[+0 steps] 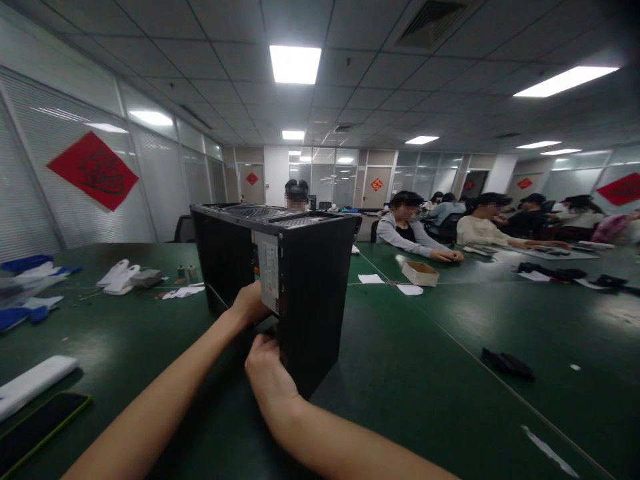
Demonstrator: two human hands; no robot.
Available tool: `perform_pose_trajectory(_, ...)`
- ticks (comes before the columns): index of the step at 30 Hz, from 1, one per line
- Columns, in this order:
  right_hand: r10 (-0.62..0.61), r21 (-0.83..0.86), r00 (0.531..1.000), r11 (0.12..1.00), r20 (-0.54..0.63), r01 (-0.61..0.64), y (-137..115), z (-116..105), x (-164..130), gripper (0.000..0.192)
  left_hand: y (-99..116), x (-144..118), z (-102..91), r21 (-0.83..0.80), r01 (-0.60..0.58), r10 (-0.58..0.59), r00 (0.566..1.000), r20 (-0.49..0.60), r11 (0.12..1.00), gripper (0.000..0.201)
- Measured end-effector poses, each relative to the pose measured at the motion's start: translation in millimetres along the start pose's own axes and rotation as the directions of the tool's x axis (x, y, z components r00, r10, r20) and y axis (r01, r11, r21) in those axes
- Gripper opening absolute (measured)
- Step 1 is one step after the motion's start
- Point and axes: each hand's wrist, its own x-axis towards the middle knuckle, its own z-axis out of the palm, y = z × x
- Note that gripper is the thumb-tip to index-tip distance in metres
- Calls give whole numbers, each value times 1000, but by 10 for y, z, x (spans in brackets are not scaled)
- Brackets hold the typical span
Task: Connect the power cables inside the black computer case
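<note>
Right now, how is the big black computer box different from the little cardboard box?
The computer case is black, tall and stands upright, with the left hand and right hand on its open side. The cardboard box is tan, low, open on top, and nobody touches it. Both sit on the green table.

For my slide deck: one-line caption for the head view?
Both hands, left and right, grip an upright black computer case on a green table.

Black computer case (295, 287) w/ a white label (270, 272) on its open side, on a dark green tabletop (425, 373). Red diamond decorations (93, 170) w/ black pattern on the walls. Brown cardboard box (421, 273), white paper scraps (371, 279), black phone (35, 427) w/ green edge.
</note>
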Motion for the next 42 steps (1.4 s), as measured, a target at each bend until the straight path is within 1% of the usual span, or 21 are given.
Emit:
perform_pose_trajectory(2, -11, 12, 999, 1000, -34, 12, 114, 47, -139, 21, -19, -25, -51, 31, 57, -57, 998, -4, 998, 28)
perform_pose_trajectory(3, -17, 19, 998, 1000, -52, 18, 179, 76, -199, 21, -50, -44, -91, 27, 103, -102, 994, -33, 994, 34)
perform_pose_trajectory(5, -36, 35, 994, 999, -102, 40, 310, 137, -290, 22, -158, -82, -197, -62, 195, -203, 967, -151, 979, 46)
perform_pose_trajectory(6, -46, 41, 991, 998, -128, 52, 372, 164, -319, 24, -230, -96, -256, -164, 210, -246, 937, -249, 964, 50)
perform_pose_trajectory(8, -59, 46, 984, 997, -167, 68, 478, 209, -350, 26, -381, -111, -361, -366, 186, -341, 840, -423, 912, 53)
perform_pose_trajectory(9, -64, 49, 982, 996, -177, 73, 521, 228, -356, 27, -449, -112, -395, -426, 166, -374, 801, -467, 889, 53)
perform_pose_trajectory(10, -63, 52, 981, 996, -182, 74, 558, 246, -360, 28, -507, -112, -412, -470, 160, -405, 776, -484, 868, 53)
perform_pose_trajectory(11, -64, 52, 980, 996, -187, 75, 590, 264, -363, 30, -552, -111, -408, -500, 160, -427, 765, -482, 851, 54)
perform_pose_trajectory(12, -68, 48, 979, 996, -194, 79, 619, 284, -367, 31, -585, -113, -384, -520, 165, -436, 774, -458, 838, 55)
perform_pose_trajectory(13, -74, 40, 976, 996, -204, 83, 649, 308, -373, 32, -608, -117, -344, -531, 169, -432, 798, -421, 830, 56)
perform_pose_trajectory(15, -80, 22, 970, 996, -228, 88, 722, 373, -392, 32, -639, -136, -231, -513, 168, -368, 874, -318, 842, 57)
perform_pose_trajectory(17, -86, 22, 965, 995, -246, 94, 825, 466, -412, 32, -661, -168, -115, -410, 171, -269, 944, -193, 896, 57)
perform_pose_trajectory(19, -96, 47, 967, 993, -236, 110, 961, 588, -428, 34, -674, -206, -35, -239, 193, -218, 973, -81, 952, 60)
perform_pose_trajectory(21, -109, 84, 974, 988, -199, 128, 1123, 734, -437, 37, -666, -242, 2, -87, 201, -203, 979, -17, 976, 65)
perform_pose_trajectory(23, -115, 107, 979, 985, -170, 134, 1298, 899, -440, 40, -633, -268, 10, 19, 180, -180, 984, 15, 984, 72)
perform_pose_trajectory(25, -121, 116, 976, 983, -182, 144, 1473, 1065, -436, 41, -578, -288, 12, 110, 155, -160, 987, 36, 982, 79)
perform_pose_trajectory(28, -140, 138, 964, 975, -226, 173, 1706, 1272, -415, 39, -480, -307, 28, 207, 102, -117, 991, 61, 973, 89)
perform_pose_trajectory(31, -140, 138, 961, 975, -240, 177, 1863, 1389, -383, 38, -390, -300, 50, 247, 31, -53, 995, 84, 968, 96)
perform_pose_trajectory(34, -115, 141, 968, 979, -222, 148, 1910, 1426, -360, 38, -338, -265, 60, 258, 35, -54, 996, 70, 966, 101)
perform_pose_trajectory(37, -74, 157, 975, 982, -207, 108, 1863, 1422, -356, 37, -340, -230, 63, 264, 57, -76, 995, 63, 963, 101)
perform_pose_trajectory(42, 11, 185, 986, 983, -166, 21, 1758, 1348, -368, 37, -359, -233, 67, 260, 84, -113, 989, 99, 962, 91)
